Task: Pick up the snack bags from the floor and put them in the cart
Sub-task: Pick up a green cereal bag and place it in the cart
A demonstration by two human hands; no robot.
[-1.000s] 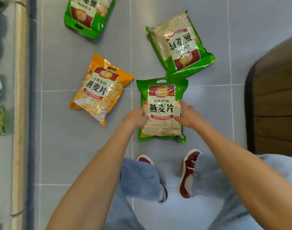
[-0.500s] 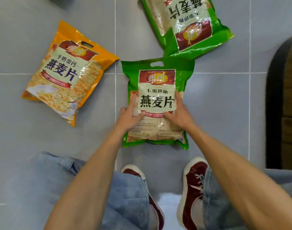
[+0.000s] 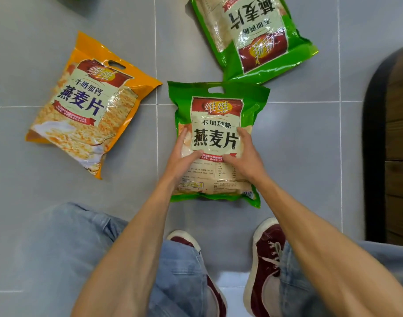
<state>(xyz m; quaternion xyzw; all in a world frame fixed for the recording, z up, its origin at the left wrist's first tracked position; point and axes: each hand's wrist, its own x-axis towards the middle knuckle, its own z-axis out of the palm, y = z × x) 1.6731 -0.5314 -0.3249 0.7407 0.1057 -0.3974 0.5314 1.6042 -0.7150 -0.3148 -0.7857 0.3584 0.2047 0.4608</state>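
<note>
— On the grey tiled floor point(image 3: 310, 145), just ahead of the dark red canvas shoes point(image 3: 266, 248), lying flat: one green plastic snack bag point(image 3: 216, 110) with a red-and-cream label, handle slot pointing away.
— Holding it yet?
— Holding it on both sides. Clasping its left edge with the left hand point(image 3: 184, 156) and its right edge with the right hand point(image 3: 246, 156). Pressing both thumbs across the printed front, stretching the fingers point(image 3: 182, 136) up along the sides and curling round the edges.
— Lifting it?
— Cannot tell; seemingly resting on the tiles.
— Anything lying nearby?
— Lying to the left, tilted, an orange plastic snack bag point(image 3: 86, 106), its far right corner coming just beside the held bag's top corner. Lying beyond, label upside down, a second green plastic snack bag point(image 3: 253, 35), its nearest corner touching or overlapping the first bag's top seam.
— And further right?
— Showing a dark-edged brown wooden panel point(image 3: 399, 133) at the border, well apart from the bags. Crouching in pale blue jeans point(image 3: 70, 248).
</note>
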